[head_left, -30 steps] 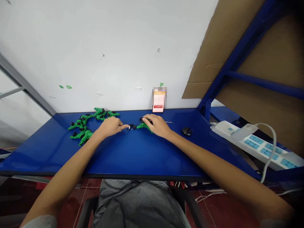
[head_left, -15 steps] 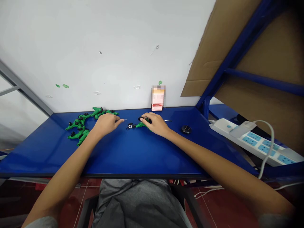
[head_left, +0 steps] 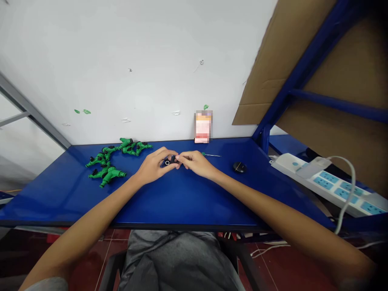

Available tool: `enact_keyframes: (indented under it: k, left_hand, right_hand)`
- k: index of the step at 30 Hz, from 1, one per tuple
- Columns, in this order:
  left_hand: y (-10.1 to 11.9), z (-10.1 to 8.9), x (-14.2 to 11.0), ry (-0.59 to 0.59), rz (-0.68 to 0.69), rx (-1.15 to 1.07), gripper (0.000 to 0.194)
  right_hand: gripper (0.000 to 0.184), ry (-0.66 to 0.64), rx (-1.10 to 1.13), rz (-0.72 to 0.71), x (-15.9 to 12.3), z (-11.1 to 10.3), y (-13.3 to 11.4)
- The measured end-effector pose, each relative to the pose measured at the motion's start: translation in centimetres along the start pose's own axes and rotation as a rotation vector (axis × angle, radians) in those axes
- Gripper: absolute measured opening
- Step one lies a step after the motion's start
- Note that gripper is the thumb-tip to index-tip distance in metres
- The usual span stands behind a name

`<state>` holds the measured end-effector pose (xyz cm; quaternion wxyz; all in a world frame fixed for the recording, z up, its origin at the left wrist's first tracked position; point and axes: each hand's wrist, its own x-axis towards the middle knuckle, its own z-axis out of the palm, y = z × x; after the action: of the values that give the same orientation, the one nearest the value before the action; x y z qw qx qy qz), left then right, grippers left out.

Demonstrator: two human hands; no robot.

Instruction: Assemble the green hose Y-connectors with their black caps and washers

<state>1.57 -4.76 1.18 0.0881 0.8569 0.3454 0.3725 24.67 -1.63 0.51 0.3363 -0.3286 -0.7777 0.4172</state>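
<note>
My hands meet over the middle of the blue table. Thumb and fingers of my left hand [head_left: 156, 165] curve round to a small black plastic part [head_left: 173, 159], closed at the tips. My right hand [head_left: 194, 160] pinches the same part from the other side. Inside the curve of the left fingers shows a small black piece with a white ring [head_left: 167, 163]; whether it rests on the table I cannot tell. The green splitter seen earlier under my right hand is hidden. Behind that hand lies a screwdriver [head_left: 214, 155] with a thin metal shaft and green handle.
Several green hose splitters [head_left: 113, 173] with black fittings lie at the left of the table [head_left: 182, 202]. A round black object [head_left: 239, 167] sits to the right. Against the wall stands a blurred small box [head_left: 203, 127]. A white power strip [head_left: 327, 184] fills the right side.
My left hand has moved right and closed in beside my right hand, uncovering the splitters behind it. My right hand has shifted slightly and now pinches with its fingertips near the left thumb.
</note>
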Motion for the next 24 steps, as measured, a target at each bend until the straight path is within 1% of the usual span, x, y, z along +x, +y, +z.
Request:
enact_keyframes:
  k: [1, 3, 6, 9, 10, 12, 14, 15, 16, 17, 18, 21, 22, 24]
  left_hand:
    - [0.0, -0.2, 0.0, 0.008, 0.020, 0.004, 0.031]
    - [-0.3, -0.7, 0.1, -0.007, 0.049, -0.002, 0.029]
    - [-0.8, -1.3, 0.1, -0.073, 0.092, -0.029, 0.033]
    - [-1.4, -1.3, 0.1, -0.077, 0.108, -0.026, 0.032]
    - [-1.6, -1.3, 0.1, -0.062, 0.092, -0.012, 0.030]
    - [-2.2, -1.1, 0.2, -0.022, 0.003, 0.045, 0.028]
    - [-3.1, -1.1, 0.2, 0.016, -0.144, 0.136, 0.030]
    - [-3.6, -1.0, 0.2, 0.016, -0.223, 0.181, 0.030]
    - [-4.2, -1.0, 0.2, -0.005, -0.291, 0.217, 0.031]
    - [-4.7, -1.0, 0.1, -0.046, -0.341, 0.239, 0.032]
    - [-5.1, -0.9, 0.0, -0.095, -0.370, 0.246, 0.034]
    - [-5.6, -0.8, -0.2, -0.207, -0.375, 0.226, 0.038]
    - [-5.6, -0.8, -0.2, -0.221, -0.367, 0.215, 0.039]
    - [-5.3, -0.9, -0.2, -0.214, -0.361, 0.205, 0.039]
  right_hand:
    - [0.054, -0.031, 0.006, 0.005, -0.1, 0.1, -0.2]
    - [0.056, -0.076, 0.039, 0.028, -0.1, 0.4, -0.5]
    - [0.061, -0.097, 0.065, 0.058, -0.1, 0.7, -0.7]
    - [0.063, -0.124, 0.045, 0.070, -0.2, 0.6, -0.8]
    - [0.063, -0.127, 0.008, 0.073, -0.2, 0.4, -0.8]
    - [0.057, -0.092, -0.139, 0.057, -0.2, -0.4, -0.8]
    - [0.042, -0.016, -0.361, 0.010, -0.2, -1.7, -0.5]
    - [0.032, 0.017, -0.463, -0.013, -0.2, -2.4, -0.2]
    - [0.027, 0.039, -0.563, -0.042, -0.2, -3.1, 0.1]
    - [0.026, 0.039, -0.649, -0.087, -0.2, -3.7, 0.5]
    - [0.030, 0.017, -0.712, -0.118, -0.2, -4.1, 0.9]
    - [0.046, -0.052, -0.782, -0.118, -0.2, -4.7, 1.9]
    - [0.050, -0.062, -0.787, -0.110, -0.2, -4.6, 2.1]
    - [0.050, -0.063, -0.790, -0.108, -0.2, -4.2, 2.4]
